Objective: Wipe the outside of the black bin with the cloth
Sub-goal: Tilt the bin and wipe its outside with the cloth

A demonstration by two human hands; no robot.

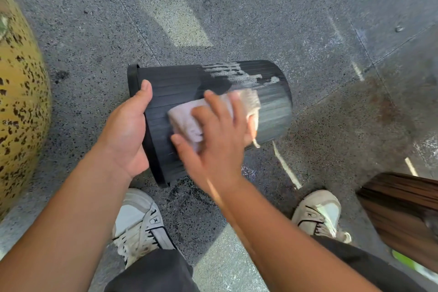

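One black bin [180, 87] is lying tipped on its side above the speckled grey floor [237, 19], its long axis running across the view from left to right and sloping a little toward the lower left. Its rimmed open end is pointing left, toward the person's left hand [128, 130], and its closed base is pointing right and slightly away. The ribs on its wall are running along that same long axis. The left hand is gripping the bin at the rim, with the thumb lying over the upper side of the wall and the other fingers hidden behind the edge. The right hand [218, 135] is pressing one pale cloth [187, 121] flat against the outside of the bin, with its fingers spread and nearly straight over the fabric; this hand is blurred, so finer detail is not readable. The cloth is sitting on the middle of the wall, its far end reaching toward the base. Streaks of white soapy foam [227, 71] are lying on the upper part of the wall near the base, just beyond the cloth. Two white shoes are showing below the bin, the left shoe [139, 223] and the right shoe [320, 216], both standing on the floor. A yellow, dark-spotted rounded object [21, 102] is filling the left edge, and a dark brown striped object [403, 213] is sitting at the lower right.
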